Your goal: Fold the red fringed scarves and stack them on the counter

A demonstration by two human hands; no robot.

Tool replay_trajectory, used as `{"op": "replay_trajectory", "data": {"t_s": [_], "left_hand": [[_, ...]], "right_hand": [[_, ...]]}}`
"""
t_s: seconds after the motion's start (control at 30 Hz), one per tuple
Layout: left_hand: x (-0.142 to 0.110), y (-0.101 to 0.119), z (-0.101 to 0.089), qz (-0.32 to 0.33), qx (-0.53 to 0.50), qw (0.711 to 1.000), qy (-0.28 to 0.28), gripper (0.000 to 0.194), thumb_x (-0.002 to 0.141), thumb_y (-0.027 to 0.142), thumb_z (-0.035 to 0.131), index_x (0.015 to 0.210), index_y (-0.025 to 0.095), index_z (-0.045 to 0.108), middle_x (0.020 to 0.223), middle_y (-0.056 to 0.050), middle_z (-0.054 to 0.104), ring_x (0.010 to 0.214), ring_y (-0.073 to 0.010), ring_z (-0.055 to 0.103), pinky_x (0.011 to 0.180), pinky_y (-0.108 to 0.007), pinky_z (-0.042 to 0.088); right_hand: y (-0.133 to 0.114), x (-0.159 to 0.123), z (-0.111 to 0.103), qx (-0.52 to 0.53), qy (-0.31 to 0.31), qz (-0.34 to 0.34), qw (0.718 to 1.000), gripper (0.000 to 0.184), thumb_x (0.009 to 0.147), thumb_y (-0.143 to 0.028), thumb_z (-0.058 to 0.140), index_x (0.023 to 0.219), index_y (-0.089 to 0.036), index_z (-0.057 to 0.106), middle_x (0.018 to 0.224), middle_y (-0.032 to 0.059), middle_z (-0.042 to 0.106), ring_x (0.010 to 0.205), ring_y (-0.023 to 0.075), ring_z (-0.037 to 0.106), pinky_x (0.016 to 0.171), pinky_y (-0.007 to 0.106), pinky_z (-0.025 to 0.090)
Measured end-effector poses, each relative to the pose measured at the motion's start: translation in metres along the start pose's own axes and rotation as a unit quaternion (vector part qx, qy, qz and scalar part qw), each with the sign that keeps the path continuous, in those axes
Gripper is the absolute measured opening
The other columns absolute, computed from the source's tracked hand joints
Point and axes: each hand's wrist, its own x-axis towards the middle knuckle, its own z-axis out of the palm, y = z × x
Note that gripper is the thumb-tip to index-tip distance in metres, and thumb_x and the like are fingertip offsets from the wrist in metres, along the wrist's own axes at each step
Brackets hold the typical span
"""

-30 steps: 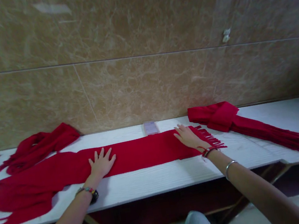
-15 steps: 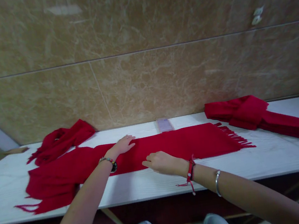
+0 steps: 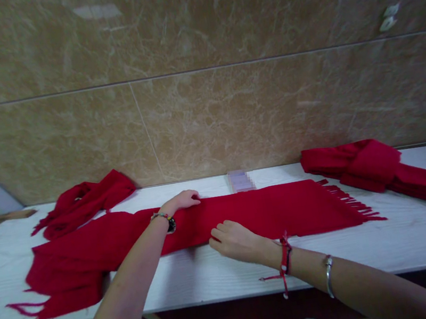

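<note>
A long red scarf (image 3: 278, 211) lies lengthwise on the white tabletop, flat at its fringed right end and rumpled at its left end. At the scarf's far edge, my left hand (image 3: 184, 200) has its fingers closed on the cloth. My right hand (image 3: 236, 239) pinches the near edge, a little further right, with its fingers curled. Between the two hands the cloth is slightly raised off the table. A beaded bracelet is on my left wrist; a red cord and a silver bangle are on my right arm.
A second red scarf (image 3: 94, 200) is bunched at the back left. Another red scarf (image 3: 375, 161), folded and knotted, stretches to the right edge. A small blurred purplish packet (image 3: 241, 181) lies by the tiled wall (image 3: 207, 122). The white table (image 3: 200, 285) has open shelves underneath.
My left hand's fingers, spread before, have closed at the scarf's far edge. The cloth between my hands has lifted slightly. The view has shifted a little.
</note>
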Motion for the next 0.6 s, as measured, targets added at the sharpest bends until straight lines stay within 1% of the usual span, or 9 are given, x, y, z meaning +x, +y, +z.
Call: {"op": "replay_trajectory", "data": {"t_s": [0.1,0.2,0.4,0.6], "left_hand": [[0.001,-0.001,-0.001,-0.002,-0.031,0.999,-0.008,0.025,0.068,0.024,0.052,0.088,0.015,0.064,0.084,-0.004,0.067,0.073,-0.0137,0.058,0.068,-0.021,0.042],[0.002,0.000,0.001,-0.006,-0.053,0.999,-0.008,0.027,0.068,0.023,0.051,0.089,0.014,0.063,0.087,-0.004,0.068,0.076,-0.0135,0.059,0.068,-0.020,0.043],[0.000,0.002,0.003,-0.022,-0.062,0.998,0.006,0.029,0.066,0.023,0.050,0.090,0.013,0.064,0.085,-0.006,0.068,0.074,-0.0144,0.059,0.068,-0.021,0.043],[-0.004,0.002,0.002,-0.052,-0.072,0.996,0.024,0.027,0.064,0.025,0.050,0.085,0.014,0.065,0.078,-0.004,0.067,0.068,-0.0141,0.057,0.063,-0.022,0.042]], "right_hand": [[-0.005,0.005,0.001,-0.004,0.020,0.028,0.999,0.011,0.086,-0.010,0.041,0.085,-0.015,0.051,0.076,0.0054,0.054,0.071,0.0173,0.050,0.060,0.031,0.036],[-0.011,0.010,0.001,0.001,0.025,0.050,0.998,0.013,0.086,-0.009,0.038,0.090,-0.014,0.050,0.075,0.0062,0.055,0.069,0.0175,0.049,0.058,0.031,0.035],[-0.021,0.015,0.000,0.006,0.025,0.043,0.999,0.012,0.082,-0.007,0.044,0.078,-0.013,0.054,0.077,0.0077,0.055,0.072,0.0193,0.049,0.056,0.031,0.035],[-0.024,0.017,0.002,0.010,0.005,0.053,0.999,0.013,0.081,-0.006,0.045,0.078,-0.011,0.056,0.073,0.0087,0.057,0.067,0.0191,0.051,0.054,0.031,0.036]]}}
